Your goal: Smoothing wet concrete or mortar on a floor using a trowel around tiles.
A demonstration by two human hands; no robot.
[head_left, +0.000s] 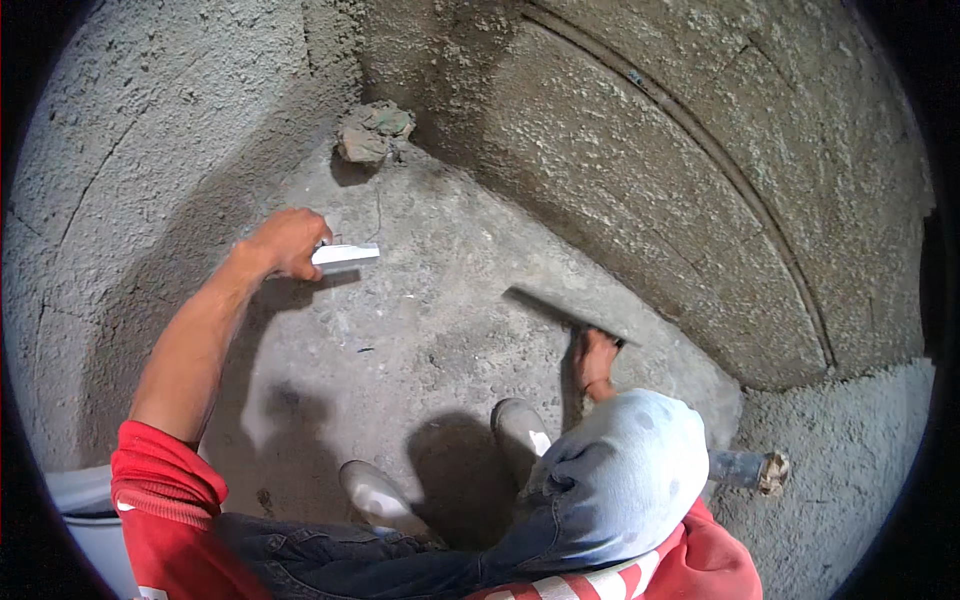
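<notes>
My left hand (288, 243) reaches out over the floor, its fingers closed round a short, flat-bladed tool (347, 253) that shines white. The blade sticks out to the right and throws a shadow on the concrete below. To the right and nearer, my right hand (598, 358) grips a plastering trowel (560, 308). Its long, narrow dark blade runs from upper left to lower right, low by the foot of the right wall. The handle is mostly hidden in my fingers, and my knee hides part of the right forearm.
Rough plastered walls (620, 160) meet in the far corner, where a crumpled, cement-smeared wrapping (375, 132) sits near the floor. A curved groove (700, 140) crosses the right wall. A grey pipe (737, 468) sticks out at right. Beside my left sleeve stands a white bucket (100, 545).
</notes>
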